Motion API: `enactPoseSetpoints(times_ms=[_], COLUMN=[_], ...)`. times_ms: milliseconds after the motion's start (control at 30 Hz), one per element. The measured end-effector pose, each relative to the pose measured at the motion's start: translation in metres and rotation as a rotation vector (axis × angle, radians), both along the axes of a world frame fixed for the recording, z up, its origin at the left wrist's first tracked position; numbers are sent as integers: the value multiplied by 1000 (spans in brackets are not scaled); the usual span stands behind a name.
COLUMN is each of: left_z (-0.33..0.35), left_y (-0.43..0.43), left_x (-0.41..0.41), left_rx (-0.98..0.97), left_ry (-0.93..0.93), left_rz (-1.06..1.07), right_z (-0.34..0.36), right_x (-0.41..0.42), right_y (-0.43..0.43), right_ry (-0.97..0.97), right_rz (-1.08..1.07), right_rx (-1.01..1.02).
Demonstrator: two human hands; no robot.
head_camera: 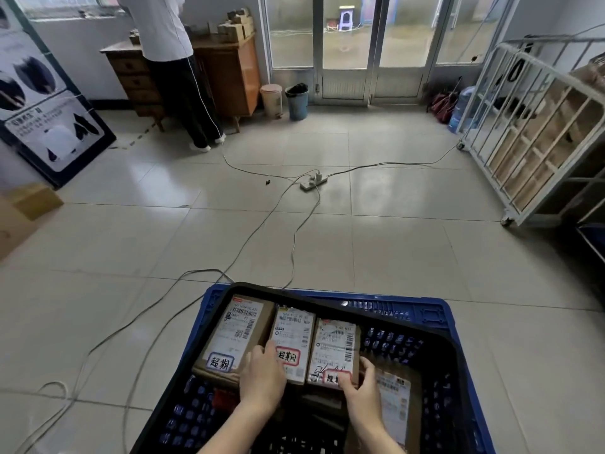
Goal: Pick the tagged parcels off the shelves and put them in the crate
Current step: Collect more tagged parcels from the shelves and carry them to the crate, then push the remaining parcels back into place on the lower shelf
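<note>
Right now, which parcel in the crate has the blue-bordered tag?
The leftmost parcel in the row: its handwritten tag is outlined blue; the middle parcel and right parcel have red-outlined tags.

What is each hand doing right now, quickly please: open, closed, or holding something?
Left hand: fingers curled over the left edge of the middle parcel, gripping it.
Right hand: grips the right parcel at its near right corner.

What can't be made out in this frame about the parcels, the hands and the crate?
Head view:
- red tag on the right parcel: partly covered by the right hand.
- middle parcel: near edge under the left hand; grip unclear.
- printed labels: text too small, blurred.
- crate: near end cut off by the bottom edge.
- shelving cart: cut off by the right edge.
</note>
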State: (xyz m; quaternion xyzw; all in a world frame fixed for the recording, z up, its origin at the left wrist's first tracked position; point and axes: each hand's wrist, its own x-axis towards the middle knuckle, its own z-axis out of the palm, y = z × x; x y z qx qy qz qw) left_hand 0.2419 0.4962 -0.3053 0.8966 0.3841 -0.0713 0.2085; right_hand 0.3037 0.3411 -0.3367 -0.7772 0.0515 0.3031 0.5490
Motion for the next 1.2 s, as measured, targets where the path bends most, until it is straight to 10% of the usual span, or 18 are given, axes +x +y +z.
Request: enactPoseSetpoints(times_ms=[600,1200], left_z=[51,137], left_y=[-10,-60], left_x=[-63,-303], left_rx=[128,160], left_ry=[22,-233], left_rz=[-144,-528], right_z=[54,158], right_x=[-41,-297], right_y=[-18,-114], right_ry=[-237,-737], right_rz=[80,275], right_rx=[-123,-582])
